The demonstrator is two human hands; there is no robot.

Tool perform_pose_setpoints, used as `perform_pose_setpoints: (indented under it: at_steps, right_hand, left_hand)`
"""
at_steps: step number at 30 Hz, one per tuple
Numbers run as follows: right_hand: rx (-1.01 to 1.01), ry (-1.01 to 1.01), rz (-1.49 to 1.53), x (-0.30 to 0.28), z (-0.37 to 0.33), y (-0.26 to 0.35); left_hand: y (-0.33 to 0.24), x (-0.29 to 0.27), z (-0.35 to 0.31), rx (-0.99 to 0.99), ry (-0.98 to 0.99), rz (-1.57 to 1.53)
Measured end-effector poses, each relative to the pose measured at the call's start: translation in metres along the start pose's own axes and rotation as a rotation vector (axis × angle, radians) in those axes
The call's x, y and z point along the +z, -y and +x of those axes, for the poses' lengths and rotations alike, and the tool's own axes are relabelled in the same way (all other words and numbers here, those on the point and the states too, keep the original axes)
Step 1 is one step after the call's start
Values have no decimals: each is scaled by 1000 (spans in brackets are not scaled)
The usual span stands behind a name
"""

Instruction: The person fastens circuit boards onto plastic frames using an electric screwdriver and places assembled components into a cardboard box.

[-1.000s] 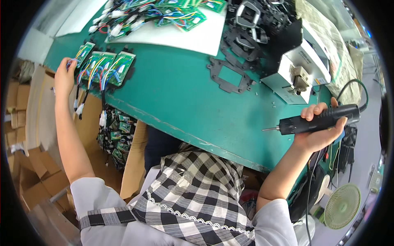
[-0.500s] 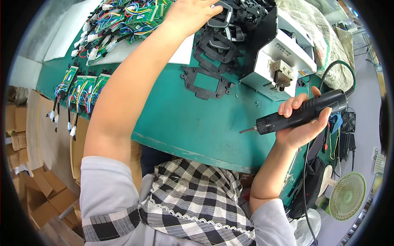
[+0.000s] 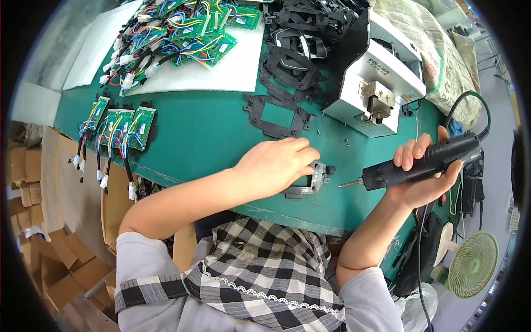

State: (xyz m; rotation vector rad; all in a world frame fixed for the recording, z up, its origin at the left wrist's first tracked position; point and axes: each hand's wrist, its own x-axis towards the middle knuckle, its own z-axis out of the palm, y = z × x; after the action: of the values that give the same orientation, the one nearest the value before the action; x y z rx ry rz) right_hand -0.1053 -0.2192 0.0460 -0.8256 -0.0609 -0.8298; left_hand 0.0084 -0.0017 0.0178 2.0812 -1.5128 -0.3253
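My left hand is closed on a small dark plastic frame with a grey inner rim, low over the green table near its front edge. The fingers cover the frame's left part. In my right hand is a black electric screwdriver, its bit pointing left toward the frame, with a gap between them. Beyond my left hand lies a flat black plastic bracket with a rectangular opening. A few tiny screws are scattered to the right of it.
Green circuit boards with coloured wires are heaped on white foam. Several wired boards line the front left edge. More black frames pile up beside a white screw-feeder box. A green fan is at right.
My left hand has come back from the far pile to the table's near middle, now with the plastic frame. My right hand and screwdriver have shifted slightly right and nearer.
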Motion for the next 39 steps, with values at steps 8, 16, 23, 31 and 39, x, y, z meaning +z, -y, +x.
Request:
perform_pose_setpoints:
  at_steps: [8, 16, 23, 31, 39]
  right_hand:
    - [-39, -47, -104, 1, -5, 1]
    - [-17, -83, -95, 7, -5, -2]
    - [-510, -117, -599, 26, 43, 11]
    - [-661, 84, -757, 46, 66, -11]
    - [-637, 12, -773, 40, 61, -11]
  left_hand:
    - [116, -154, 2, -122, -487, 766]
    - [139, -208, 11, -174, -240, 858]
    - [106, -172, 2, -35, -699, 568]
    - [115, -190, -1, -118, -1125, 57]
    - [15, -120, -7, -58, -533, 283]
